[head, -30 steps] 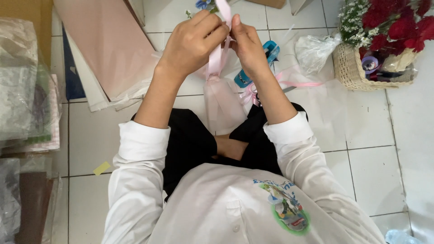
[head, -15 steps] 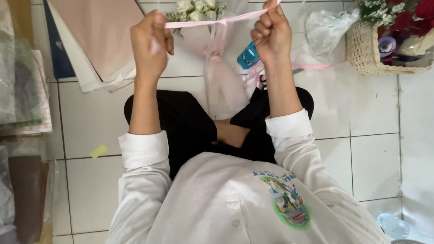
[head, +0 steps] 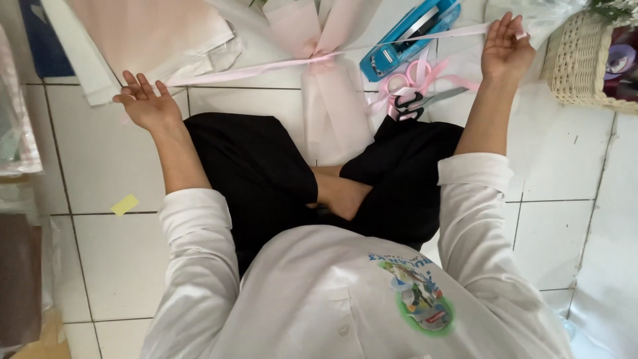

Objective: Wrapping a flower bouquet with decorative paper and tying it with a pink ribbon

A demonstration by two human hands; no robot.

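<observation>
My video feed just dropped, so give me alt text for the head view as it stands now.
A seated person pulls a thin pink satin ribbon taut between the left hand and right hand, knotted around a pale pink paper-wrapped bouquet on the white tiled floor. A blue stapler, scissors and a woven wicker basket lie nearby.

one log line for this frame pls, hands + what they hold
left hand: holds one ribbon end | right hand: holds other end | pink ribbon: taut, knotted round wrapped bouquet | scissors, blue stapler: on floor
</observation>
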